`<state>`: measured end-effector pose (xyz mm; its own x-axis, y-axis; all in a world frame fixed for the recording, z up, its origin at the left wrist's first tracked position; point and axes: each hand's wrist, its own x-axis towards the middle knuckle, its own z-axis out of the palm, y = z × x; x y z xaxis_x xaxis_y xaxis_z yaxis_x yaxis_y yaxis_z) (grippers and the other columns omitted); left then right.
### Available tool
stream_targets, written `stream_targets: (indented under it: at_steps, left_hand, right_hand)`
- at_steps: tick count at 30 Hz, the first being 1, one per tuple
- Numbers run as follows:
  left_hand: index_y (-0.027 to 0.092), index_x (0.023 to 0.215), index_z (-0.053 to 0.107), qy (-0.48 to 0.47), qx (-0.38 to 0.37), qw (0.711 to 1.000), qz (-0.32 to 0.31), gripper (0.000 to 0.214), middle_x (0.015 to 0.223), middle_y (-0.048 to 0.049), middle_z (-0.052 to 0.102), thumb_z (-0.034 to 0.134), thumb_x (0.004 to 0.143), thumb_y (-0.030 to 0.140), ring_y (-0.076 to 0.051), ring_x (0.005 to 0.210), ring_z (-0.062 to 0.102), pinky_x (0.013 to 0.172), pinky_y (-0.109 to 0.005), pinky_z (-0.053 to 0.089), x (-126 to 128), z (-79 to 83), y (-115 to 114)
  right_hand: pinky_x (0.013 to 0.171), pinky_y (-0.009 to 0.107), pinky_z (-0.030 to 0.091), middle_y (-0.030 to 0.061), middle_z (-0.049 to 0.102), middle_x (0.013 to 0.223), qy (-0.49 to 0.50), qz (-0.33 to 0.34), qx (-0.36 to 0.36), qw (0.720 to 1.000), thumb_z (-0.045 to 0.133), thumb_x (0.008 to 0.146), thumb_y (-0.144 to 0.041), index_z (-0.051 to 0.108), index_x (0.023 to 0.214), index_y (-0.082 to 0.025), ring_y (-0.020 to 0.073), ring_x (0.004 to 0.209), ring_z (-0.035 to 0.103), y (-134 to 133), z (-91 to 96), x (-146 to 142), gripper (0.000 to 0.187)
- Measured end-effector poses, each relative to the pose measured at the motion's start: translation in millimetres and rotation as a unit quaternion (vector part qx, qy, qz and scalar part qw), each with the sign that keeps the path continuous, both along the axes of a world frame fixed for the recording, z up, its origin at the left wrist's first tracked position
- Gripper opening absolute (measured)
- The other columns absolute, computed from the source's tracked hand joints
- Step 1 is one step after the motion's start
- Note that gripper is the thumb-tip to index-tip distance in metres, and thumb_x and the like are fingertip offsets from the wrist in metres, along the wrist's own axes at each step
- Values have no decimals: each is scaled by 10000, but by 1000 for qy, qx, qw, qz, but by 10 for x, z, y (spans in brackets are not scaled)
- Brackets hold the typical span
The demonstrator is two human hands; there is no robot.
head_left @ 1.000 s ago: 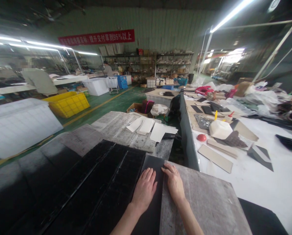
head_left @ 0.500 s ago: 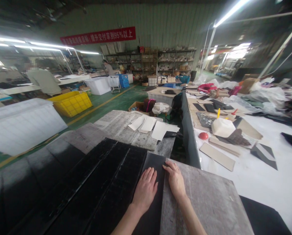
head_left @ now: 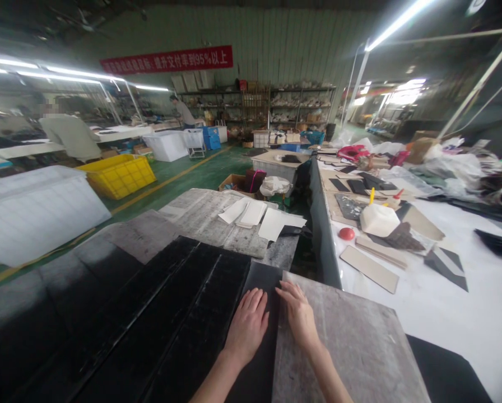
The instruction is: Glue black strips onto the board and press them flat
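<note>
My left hand lies flat, fingers stretched forward, on a long matte black strip. Along the strip's right edge rests my right hand, its fingers slightly bent and apart, the fingertips touching the edge near the far end. To the left, several glossy black panels lie side by side, the nearest one meeting the strip. A worn grey board lies beneath my right hand and extends to the right. Whatever is under my palms is hidden.
White cut pieces lie on a grey board beyond the panels. At right, a white table carries a white glue container, a red round object and beige strips. A yellow bin and a person are at left.
Both hands stay at the strip, with the right fingertips shifted slightly along its edge. The whole view has moved a little. In the background, a person has leaned forward.
</note>
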<state>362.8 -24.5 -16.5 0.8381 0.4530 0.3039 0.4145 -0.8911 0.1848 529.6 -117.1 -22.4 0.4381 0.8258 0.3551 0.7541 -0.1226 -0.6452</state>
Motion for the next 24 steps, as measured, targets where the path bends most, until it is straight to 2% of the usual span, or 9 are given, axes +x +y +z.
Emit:
stream_targets:
  at_steps: [4,10,24]
  left_hand:
    - [149,1396,434,0,3,1000,-1,440,1433,-107,482,458,966,240,-269,1352,421,1127,-487,406,-3,-6,3]
    - [142,1396,434,1,3,1000,-7,447,1455,-98,470,467,960,237,-259,1357,418,1136,-479,397,2,-18,15]
    - [123,1391,438,11,9,1000,-15,442,1459,-117,467,465,961,217,-261,1367,411,1139,-475,388,-8,-12,17]
  right_hand:
    - [1157,537,337,50,621,1334,0,7,-17,1000,355,909,-97,666,1202,-284,220,1305,512,-32,-94,-14,466]
    - [1156,543,338,48,623,1325,3,1,-15,1000,351,913,-105,671,1186,-280,223,1300,515,-23,-103,-10,456]
    - [1148,506,348,66,624,1320,-4,-14,-29,999,382,865,-76,700,1125,-254,221,1283,523,-13,92,-100,448]
